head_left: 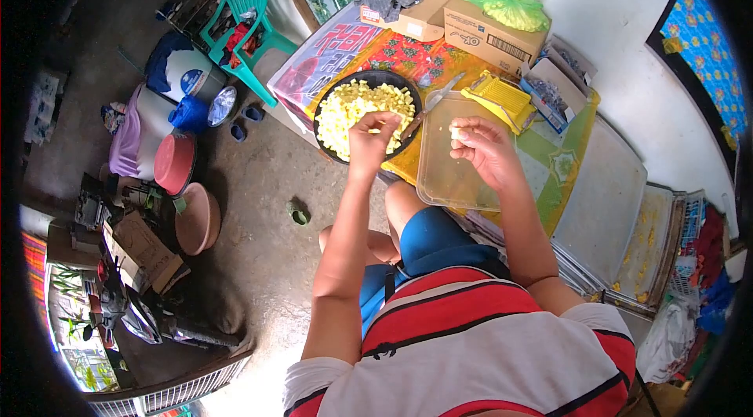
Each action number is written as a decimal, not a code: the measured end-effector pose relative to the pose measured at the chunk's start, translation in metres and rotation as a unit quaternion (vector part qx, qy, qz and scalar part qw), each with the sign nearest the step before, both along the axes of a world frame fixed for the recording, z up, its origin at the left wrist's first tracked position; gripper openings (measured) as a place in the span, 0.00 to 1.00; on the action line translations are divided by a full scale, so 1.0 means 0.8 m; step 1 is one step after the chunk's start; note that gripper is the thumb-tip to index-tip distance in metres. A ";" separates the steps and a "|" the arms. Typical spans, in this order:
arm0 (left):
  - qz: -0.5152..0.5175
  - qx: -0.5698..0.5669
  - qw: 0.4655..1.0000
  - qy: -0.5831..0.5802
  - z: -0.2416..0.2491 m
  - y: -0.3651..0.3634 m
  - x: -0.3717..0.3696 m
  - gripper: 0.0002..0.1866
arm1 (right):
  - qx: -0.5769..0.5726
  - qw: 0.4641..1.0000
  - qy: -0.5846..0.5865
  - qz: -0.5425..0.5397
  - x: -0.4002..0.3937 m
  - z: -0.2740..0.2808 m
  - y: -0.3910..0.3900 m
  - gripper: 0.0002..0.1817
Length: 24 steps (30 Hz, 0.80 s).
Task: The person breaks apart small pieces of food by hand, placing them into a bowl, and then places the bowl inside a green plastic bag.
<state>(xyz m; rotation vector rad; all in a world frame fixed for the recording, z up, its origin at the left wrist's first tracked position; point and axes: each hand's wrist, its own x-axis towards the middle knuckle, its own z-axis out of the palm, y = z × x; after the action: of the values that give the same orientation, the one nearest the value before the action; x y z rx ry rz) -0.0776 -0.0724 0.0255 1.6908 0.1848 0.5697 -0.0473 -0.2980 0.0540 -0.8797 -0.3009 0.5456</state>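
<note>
A round black tray heaped with pale yellow cubes sits on the table. My left hand is over its near right part, fingertips pinched together; whether a cube is between them is hidden. To the right, my right hand holds a small pale piece between thumb and fingers, above a shallow clear plastic container. Between the tray and the container lies a knife, its blade pointing away from me. The kind of food is not plain from the cubes.
A yellow plastic slicer lies past the container. Cardboard boxes, one with a green bag on top, stand along the wall. On the left are a green chair, pink basins and a motorbike.
</note>
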 end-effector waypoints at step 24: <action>0.051 0.287 0.956 0.015 -0.027 0.089 0.084 0.10 | -0.076 0.995 -0.025 -0.055 0.024 -0.029 0.006 0.16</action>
<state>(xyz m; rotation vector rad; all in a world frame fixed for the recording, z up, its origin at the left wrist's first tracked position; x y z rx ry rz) -0.0104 -0.0010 0.0041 2.2642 0.1360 0.7202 -0.0283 -0.2933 0.0310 -1.0522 -0.2565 0.4484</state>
